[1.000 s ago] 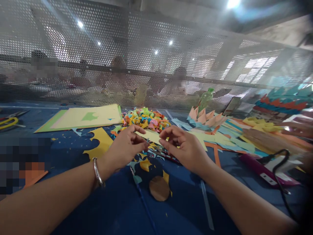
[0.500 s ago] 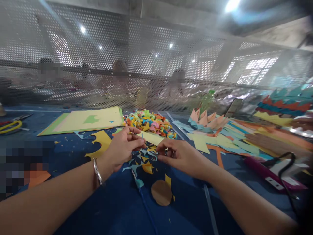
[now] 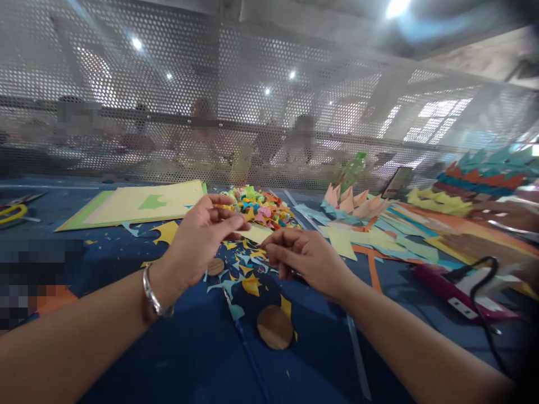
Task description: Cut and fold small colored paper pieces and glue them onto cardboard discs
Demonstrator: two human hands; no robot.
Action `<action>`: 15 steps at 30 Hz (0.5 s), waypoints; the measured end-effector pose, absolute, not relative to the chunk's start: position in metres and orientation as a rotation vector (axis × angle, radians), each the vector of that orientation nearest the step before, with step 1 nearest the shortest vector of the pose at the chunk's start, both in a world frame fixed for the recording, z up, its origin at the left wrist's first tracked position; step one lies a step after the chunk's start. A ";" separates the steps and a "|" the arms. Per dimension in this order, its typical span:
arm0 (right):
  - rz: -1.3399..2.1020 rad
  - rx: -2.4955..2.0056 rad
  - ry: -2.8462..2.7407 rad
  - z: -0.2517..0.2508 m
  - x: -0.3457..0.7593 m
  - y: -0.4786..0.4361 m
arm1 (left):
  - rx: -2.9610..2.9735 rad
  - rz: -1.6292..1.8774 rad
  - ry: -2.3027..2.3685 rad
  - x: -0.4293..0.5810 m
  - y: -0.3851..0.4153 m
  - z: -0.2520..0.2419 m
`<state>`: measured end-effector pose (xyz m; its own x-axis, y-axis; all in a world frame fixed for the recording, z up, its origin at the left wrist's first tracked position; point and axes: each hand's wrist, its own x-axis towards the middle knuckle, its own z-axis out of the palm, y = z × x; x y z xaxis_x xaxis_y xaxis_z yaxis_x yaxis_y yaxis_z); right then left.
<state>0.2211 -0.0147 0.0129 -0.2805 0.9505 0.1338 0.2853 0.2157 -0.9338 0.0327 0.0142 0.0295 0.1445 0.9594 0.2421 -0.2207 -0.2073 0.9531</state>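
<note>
My left hand [image 3: 206,238], with a silver bangle at its wrist, is raised over the paper scraps. Its thumb and fingers come together; whatever they pinch is too small to make out. To its right, my right hand [image 3: 301,255] is closed with curled fingers, their tips beside the near end of a pale yellow paper piece [image 3: 256,233]. I cannot tell whether it grips that paper. Cut scraps [image 3: 251,285] in yellow and light blue lie below the hands. Nearer me are a brown paper disc [image 3: 274,327] and a blue-handled tool [image 3: 248,353].
Behind the hands rises a heap of colourful clippings [image 3: 269,207]. Stacked paper sheets [image 3: 168,196] lie left, near yellow-handled scissors [image 3: 14,212]. Rightward are folded peach paper points [image 3: 351,202], strips, a purple power strip [image 3: 458,292] with a cable, and another person's hand [image 3: 497,213]. A perforated screen [image 3: 261,112] stands behind.
My left hand has lifted and shifted slightly left, uncovering a small brown disc beneath it. The right hand has moved slightly up and left. At right, a yellow zigzag paper strip now lies lower.
</note>
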 end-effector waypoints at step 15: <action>0.518 -1.462 -1.880 0.016 0.261 0.000 | 1.223 1.461 1.035 0.019 0.039 0.009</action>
